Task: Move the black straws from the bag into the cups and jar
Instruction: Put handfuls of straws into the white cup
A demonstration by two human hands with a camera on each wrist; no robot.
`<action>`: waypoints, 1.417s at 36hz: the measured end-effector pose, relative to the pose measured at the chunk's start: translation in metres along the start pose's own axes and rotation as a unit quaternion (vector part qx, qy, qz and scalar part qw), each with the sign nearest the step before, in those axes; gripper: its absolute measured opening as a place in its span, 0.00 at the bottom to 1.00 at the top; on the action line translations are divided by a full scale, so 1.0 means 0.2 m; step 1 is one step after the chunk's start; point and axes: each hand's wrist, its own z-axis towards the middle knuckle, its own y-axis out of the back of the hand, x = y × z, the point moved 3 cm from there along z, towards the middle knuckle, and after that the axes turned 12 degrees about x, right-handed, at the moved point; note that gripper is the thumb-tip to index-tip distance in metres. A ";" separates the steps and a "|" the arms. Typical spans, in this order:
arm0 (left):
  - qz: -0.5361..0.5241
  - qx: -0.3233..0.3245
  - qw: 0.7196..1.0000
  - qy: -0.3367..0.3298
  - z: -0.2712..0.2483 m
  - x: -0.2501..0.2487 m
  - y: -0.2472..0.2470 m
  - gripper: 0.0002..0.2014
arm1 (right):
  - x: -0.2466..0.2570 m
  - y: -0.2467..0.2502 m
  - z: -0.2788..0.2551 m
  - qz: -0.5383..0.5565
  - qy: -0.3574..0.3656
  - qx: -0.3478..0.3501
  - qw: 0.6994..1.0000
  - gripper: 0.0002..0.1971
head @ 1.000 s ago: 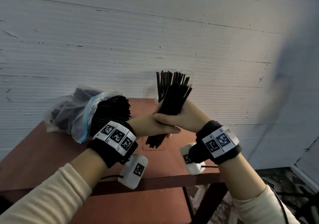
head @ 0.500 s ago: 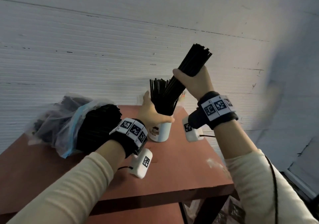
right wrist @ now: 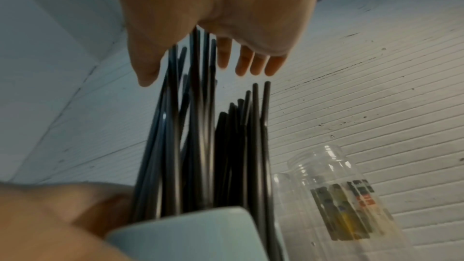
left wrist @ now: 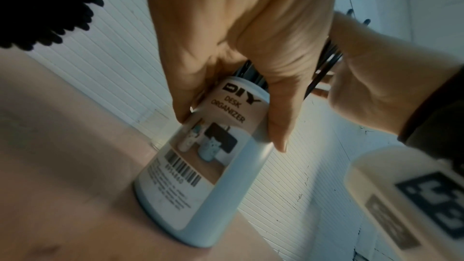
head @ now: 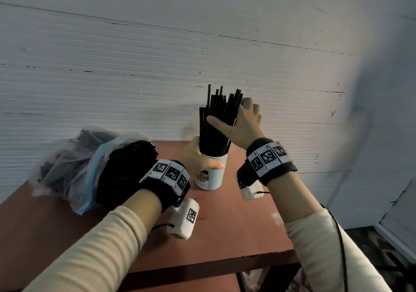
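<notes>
A white cup [head: 211, 175] labelled DIY desk organizer [left wrist: 208, 166] stands on the red-brown table [head: 236, 228], full of upright black straws [head: 217, 125]. My left hand [head: 200, 158] grips the cup near its rim [left wrist: 226, 94]. Around the upper part of the straws [right wrist: 198, 126] is my right hand [head: 234, 116], thumb in front and straight fingers behind, loosely touching them [right wrist: 200, 62]. The clear bag [head: 74, 163] lies at the left, with a thick bundle of black straws [head: 128, 170] sticking out of its mouth.
A clear jar [right wrist: 344, 195] with a printed label and a clear cup [right wrist: 280, 188] stand right behind the white cup, hidden in the head view. A white ribbed wall [head: 135, 66] runs along the table's back edge. The table's right edge [head: 281, 224] drops to the floor.
My right hand has brought the bundle of straws down from above into the white cup and loosened its grip. The left hand went from the bundle to the cup and stays there.
</notes>
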 end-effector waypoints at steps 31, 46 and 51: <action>0.002 -0.005 1.000 0.031 -0.03 0.00 0.00 0.49 | 0.01 0.01 0.11 -0.041 0.191 0.048 0.980 0.22; -0.017 0.005 0.999 0.028 -0.09 -0.07 -0.03 0.45 | 0.12 0.05 0.03 -0.112 0.205 0.052 0.971 0.21; -0.028 -0.011 0.999 0.018 -0.13 -0.09 -0.05 0.53 | 0.15 0.12 -0.02 -0.089 0.201 0.019 0.975 0.22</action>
